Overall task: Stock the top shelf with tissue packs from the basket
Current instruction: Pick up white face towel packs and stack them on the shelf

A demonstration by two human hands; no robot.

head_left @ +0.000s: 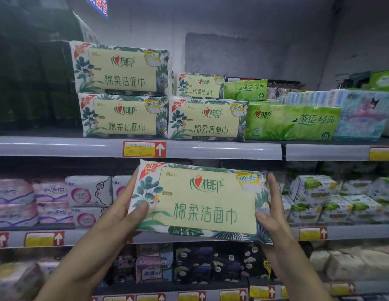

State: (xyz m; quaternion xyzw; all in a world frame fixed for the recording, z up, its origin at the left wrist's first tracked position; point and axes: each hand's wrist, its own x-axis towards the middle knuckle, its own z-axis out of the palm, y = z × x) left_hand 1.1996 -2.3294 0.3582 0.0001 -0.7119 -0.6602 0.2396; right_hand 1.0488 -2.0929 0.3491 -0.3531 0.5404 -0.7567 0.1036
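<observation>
A leaf-printed tissue pack [202, 200] with a pale yellow label hangs in front of the second shelf, just below the top shelf's rail [80, 146]. My left hand [126, 205] grips its left end, thumb on the front. My right hand [274, 205] grips its right end the same way. On the top shelf two matching packs [122, 92] are stacked at the left. A single matching pack [206, 120] stands beside them, with a smaller-looking one [200, 85] further back. The basket is out of view.
Green tissue packs [291, 121] and blue cartoon packs [360, 118] fill the top shelf's right. Dark goods [35, 83] stand at its left. Above the single pack there is free room against the grey wall. Lower shelves hold pads [48, 198] and other packs.
</observation>
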